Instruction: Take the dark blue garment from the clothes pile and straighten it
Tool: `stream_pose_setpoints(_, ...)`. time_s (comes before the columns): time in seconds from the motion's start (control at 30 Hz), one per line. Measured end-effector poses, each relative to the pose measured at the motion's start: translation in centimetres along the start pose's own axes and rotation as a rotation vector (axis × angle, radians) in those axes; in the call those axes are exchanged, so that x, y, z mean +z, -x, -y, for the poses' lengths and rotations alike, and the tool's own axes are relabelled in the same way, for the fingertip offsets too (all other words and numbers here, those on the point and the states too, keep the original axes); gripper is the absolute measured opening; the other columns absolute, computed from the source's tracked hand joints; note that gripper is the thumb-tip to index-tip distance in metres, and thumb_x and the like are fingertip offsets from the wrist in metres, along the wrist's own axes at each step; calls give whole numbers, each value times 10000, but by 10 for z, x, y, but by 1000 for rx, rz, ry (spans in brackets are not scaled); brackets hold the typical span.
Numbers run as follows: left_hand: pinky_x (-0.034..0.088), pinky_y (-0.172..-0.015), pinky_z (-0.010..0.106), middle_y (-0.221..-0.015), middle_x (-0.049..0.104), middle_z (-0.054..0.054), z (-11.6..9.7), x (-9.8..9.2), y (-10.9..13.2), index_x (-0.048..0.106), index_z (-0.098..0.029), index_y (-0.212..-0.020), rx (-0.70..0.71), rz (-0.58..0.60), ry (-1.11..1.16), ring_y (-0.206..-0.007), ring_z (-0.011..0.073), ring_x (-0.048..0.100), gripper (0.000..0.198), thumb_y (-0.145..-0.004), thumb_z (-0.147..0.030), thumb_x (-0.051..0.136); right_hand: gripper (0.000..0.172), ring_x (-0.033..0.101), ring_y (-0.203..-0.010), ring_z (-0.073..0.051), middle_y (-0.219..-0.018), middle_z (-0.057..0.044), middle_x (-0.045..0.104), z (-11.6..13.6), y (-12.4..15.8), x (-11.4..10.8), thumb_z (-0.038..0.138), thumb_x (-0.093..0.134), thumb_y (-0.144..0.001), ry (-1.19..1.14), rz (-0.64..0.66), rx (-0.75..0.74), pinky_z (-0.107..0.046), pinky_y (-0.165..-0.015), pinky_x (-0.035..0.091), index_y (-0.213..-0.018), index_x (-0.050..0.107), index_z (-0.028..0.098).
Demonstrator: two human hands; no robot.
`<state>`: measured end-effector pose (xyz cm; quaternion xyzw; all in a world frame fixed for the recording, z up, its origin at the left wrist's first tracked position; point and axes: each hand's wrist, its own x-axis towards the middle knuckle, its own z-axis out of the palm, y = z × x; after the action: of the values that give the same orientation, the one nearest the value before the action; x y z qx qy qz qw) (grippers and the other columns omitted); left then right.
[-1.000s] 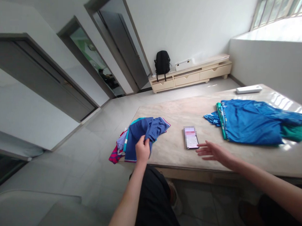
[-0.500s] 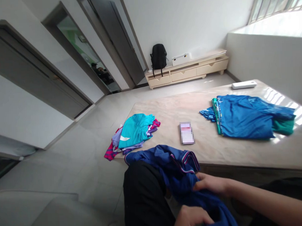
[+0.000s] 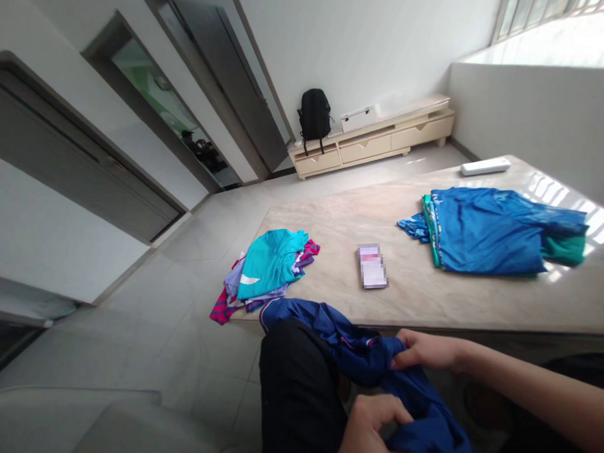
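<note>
A dark blue shirt [image 3: 350, 341] with red-and-white striped trim lies bunched across my black-trousered knee [image 3: 296, 387] and hangs down between my legs. One end of it reaches the table's near edge. My right hand [image 3: 427, 349] pinches the cloth just past the knee, thumb and fingers closed on it. Lower and nearer to me, my left hand [image 3: 373, 427] grips another part of the same shirt; its lower fingers are cut off by the frame's bottom edge. Folds hide how the shirt is turned.
On the marble-look table [image 3: 326, 219] lie a turquoise-topped clothes pile [image 3: 271, 261], a blurred-out flat item [image 3: 372, 267], a blue-and-green clothes pile [image 3: 487, 228] and a white oblong object [image 3: 485, 167]. Beyond stands a low cabinet [image 3: 369, 150] with a black backpack [image 3: 315, 114].
The striped-trim part of the shirt has been drawn off the table edge toward me and bunched. My right hand has risen slightly with its grip; my knee has shifted a little right.
</note>
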<state>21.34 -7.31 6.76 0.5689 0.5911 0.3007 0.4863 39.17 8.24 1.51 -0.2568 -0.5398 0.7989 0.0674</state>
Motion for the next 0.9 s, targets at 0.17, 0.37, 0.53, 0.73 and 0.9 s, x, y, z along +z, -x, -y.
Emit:
stream_pose_setpoints(0.17, 483, -754, 261, -697, 675, 9, -5, -21, -8, 736, -173, -718, 45, -50, -35, -726, 175, 609, 424, -747, -583, 841, 164, 529, -632, -103, -685, 23, 649, 0, -4, -2, 288, 767, -712, 1, -22, -58, -266, -764, 501, -744, 771, 127)
stream_pose_setpoints(0.37, 518, -878, 277, -950, 759, 38, -11, -61, -38, 764, -217, -955, 141, -96, -215, -936, 203, 693, 286, -987, -466, 629, 151, 547, -630, -103, -721, 19, 665, -6, -10, 0, 259, 685, -725, 28, -80, -35, -241, -708, 499, -795, 737, 135)
stream_pose_setpoints(0.53, 356, -1218, 429, -1526, 564, 114, 2, -103, -98, 687, -219, -1302, 37, -87, -845, -1460, 308, 453, 367, -965, -365, 671, 197, 619, -696, -135, -819, -11, 716, -11, -14, -3, 277, 663, -732, 153, -174, 47, -252, -708, 515, -863, 723, 142)
stream_pose_setpoints(0.73, 476, -1094, 442, -1414, 644, 140, 22, -130, -148, 631, -193, -1354, -102, 18, -1170, -1303, 331, 603, 541, -859, -340, 793, 255, 687, -752, -196, -863, -44, 753, 2, -12, -12, 369, 682, -808, 423, -352, 111, -255, -629, 491, -948, 709, 158)
stream_pose_setpoints(0.9, 516, -947, 360, -1123, 740, 104, 29, -124, -152, 711, -184, -1066, -120, 25, -1227, -1131, 297, 674, 236, -848, -236, 782, 293, 707, -777, -232, -847, -54, 765, 17, -10, -22, 462, 630, -883, 648, -383, 33, -287, -657, 471, -887, 716, 182)
